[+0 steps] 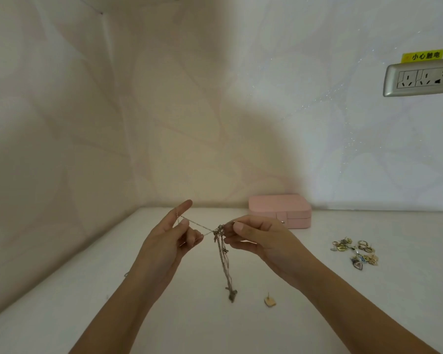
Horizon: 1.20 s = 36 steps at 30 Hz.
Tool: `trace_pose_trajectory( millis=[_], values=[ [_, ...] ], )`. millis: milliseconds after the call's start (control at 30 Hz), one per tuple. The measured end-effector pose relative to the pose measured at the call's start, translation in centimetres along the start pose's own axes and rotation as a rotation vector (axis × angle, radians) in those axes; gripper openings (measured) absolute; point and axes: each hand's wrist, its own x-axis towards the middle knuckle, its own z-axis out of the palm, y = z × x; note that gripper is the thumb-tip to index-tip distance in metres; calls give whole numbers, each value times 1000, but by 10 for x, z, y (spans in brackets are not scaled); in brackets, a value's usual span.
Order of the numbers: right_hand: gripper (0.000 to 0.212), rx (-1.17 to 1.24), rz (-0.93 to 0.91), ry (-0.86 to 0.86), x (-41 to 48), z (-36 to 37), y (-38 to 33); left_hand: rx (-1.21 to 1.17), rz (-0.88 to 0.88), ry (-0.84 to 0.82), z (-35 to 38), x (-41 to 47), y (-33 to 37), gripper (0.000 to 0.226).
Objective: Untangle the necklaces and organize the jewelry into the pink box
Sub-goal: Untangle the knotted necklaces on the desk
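A tangle of thin metal necklaces (220, 235) hangs in the air between my hands, its loose chains dangling down to the white table (62, 290). My left hand (172, 238) holds a loop of chain stretched over its raised index finger and pinched by the thumb. My right hand (256, 238) pinches the knot from the right side with thumb and fingertips. The pink box (280, 212) stands closed at the back of the table against the wall, behind my right hand.
A heap of earrings and small charms (356, 252) lies on the table to the right. A single stud earring (269, 301) lies near the dangling chain ends. A wall socket (422, 77) sits high on the right wall. Walls close the table at back and left.
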Motion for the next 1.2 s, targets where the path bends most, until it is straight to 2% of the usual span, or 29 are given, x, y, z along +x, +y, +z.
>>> trace_pose_trajectory(
  millis=[167, 267, 400, 533, 833, 1200],
  values=[
    [19, 30, -22, -2, -1, 5, 0, -226, -22, -21, 3, -2, 5, 31],
    [15, 140, -7, -23, -1, 11, 0, -241, -35, -62, 7, -4, 5, 34],
    [14, 244, 31, -60, -1, 19, 2, -92, -98, -176, 9, -9, 4, 56],
    [18, 274, 80, -33, -1, 21, 5, 134, -98, -198, 9, -10, 2, 61],
    [17, -69, 72, 69, -6, 20, -8, 209, -74, -163, 10, -12, 7, 58],
    [18, -285, 1, 19, -8, 12, -13, 252, -52, -134, 11, -14, 9, 56]
  ],
)
